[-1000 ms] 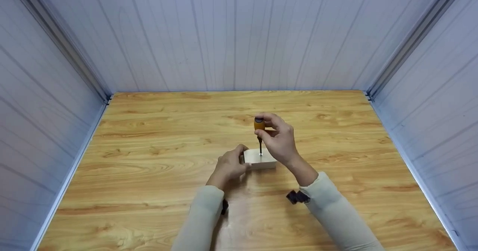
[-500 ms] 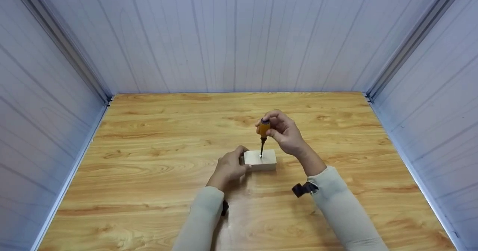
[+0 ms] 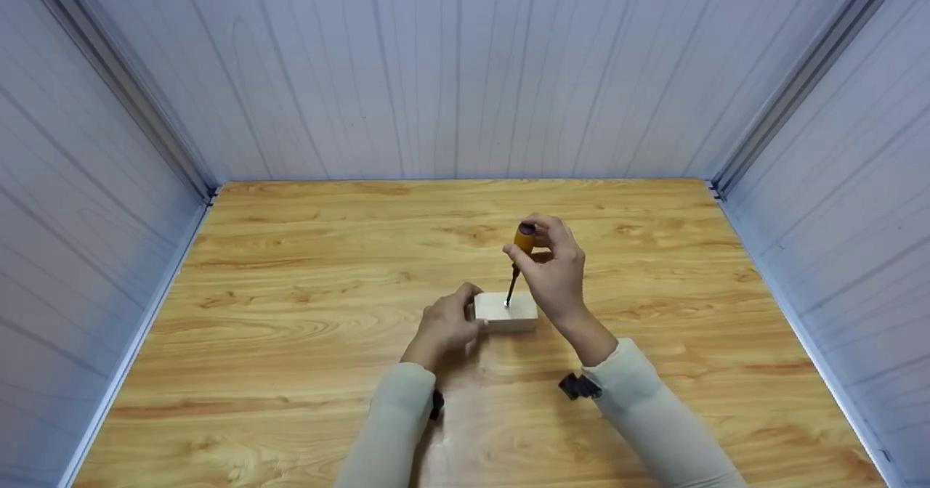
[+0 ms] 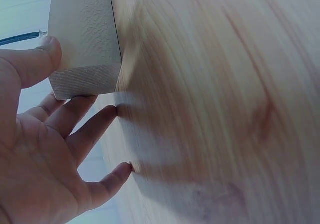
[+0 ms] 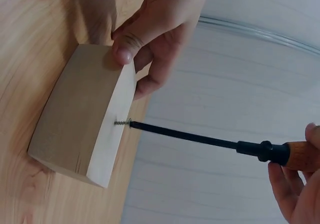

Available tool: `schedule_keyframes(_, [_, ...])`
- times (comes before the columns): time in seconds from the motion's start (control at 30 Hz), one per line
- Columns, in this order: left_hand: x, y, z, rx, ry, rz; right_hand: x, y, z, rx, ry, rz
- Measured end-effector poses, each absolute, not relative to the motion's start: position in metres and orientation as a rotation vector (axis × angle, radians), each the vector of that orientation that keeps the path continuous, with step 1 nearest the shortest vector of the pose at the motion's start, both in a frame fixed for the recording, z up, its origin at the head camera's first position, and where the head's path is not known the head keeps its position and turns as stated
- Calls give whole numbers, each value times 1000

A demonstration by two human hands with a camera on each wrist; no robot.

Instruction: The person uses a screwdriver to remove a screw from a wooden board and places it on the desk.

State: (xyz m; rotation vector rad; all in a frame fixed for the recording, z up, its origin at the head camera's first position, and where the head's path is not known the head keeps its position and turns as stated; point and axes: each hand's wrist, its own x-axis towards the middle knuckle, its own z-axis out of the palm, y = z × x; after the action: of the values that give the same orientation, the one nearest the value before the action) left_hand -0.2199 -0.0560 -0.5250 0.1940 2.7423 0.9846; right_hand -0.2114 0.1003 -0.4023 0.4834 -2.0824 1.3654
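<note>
A pale wooden block point(image 3: 508, 321) lies on the table, its left end gripped between the thumb and fingers of my left hand point(image 3: 447, 321). In the left wrist view the thumb presses the block's point(image 4: 85, 33) near side, and the lower fingers touch the tabletop. My right hand point(image 3: 556, 270) pinches the orange handle of a screwdriver point(image 3: 524, 238) above the block. Its dark shaft leans slightly to the right. In the right wrist view the screwdriver's point(image 5: 185, 135) tip meets the head of a screw point(image 5: 122, 123), whose thread stands partly out of the block's top face.
The wood-grain table point(image 3: 290, 270) spreads around both hands. White panel walls point(image 3: 450, 74) enclose it at the back and on both sides. A small black camera point(image 3: 579, 385) is strapped at the right wrist.
The right hand's fingers have shifted round the handle, and the hand swung out to the right and back. The screwdriver now leans more to the right. Left hand and block stay put.
</note>
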Motion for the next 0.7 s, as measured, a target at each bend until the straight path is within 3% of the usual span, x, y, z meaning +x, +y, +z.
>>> schedule_keyframes(0.17, [-220,-55,-526,212,2745,982,-209,102,-402,549,-2061,1451])
schedule_keyframes(0.53, [-221,-56,-527,230,2752,991,-247,134,-399,1285,-2116,2089])
schedule_keyframes(0.7, [-221,-56,-528,216,2732,1004,-252,135,-397,1365,-2131,2029])
